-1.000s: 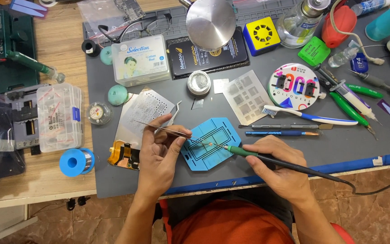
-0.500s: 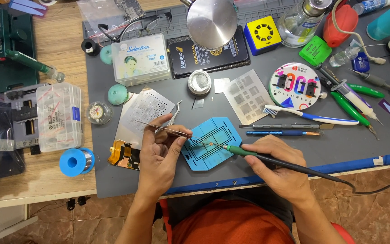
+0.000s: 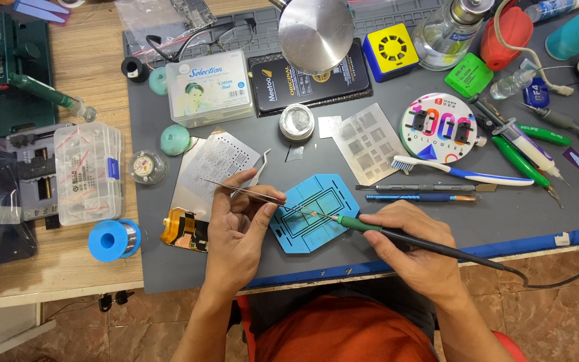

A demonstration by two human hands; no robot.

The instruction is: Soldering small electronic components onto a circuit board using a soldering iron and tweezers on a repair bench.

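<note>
My left hand (image 3: 239, 228) pinches thin metal tweezers (image 3: 249, 194), whose tips reach right onto a blue holder plate (image 3: 316, 213) on the grey mat. My right hand (image 3: 413, 245) grips a soldering iron (image 3: 397, 234) with a green collar and black handle; its tip meets the tweezer tips over the blue plate. The iron's cable runs off to the right. A second pair of tweezers (image 3: 257, 171) lies just above my left hand.
A grey work mat (image 3: 571, 208) holds metal stencils (image 3: 368, 139), a toothbrush (image 3: 450, 171), pens, syringes (image 3: 524, 144), a round tin (image 3: 297, 122), a lamp head (image 3: 315, 33), a cotton-bud box (image 3: 209, 87). A parts box (image 3: 88, 171) and blue solder spool (image 3: 114, 238) sit left on wood.
</note>
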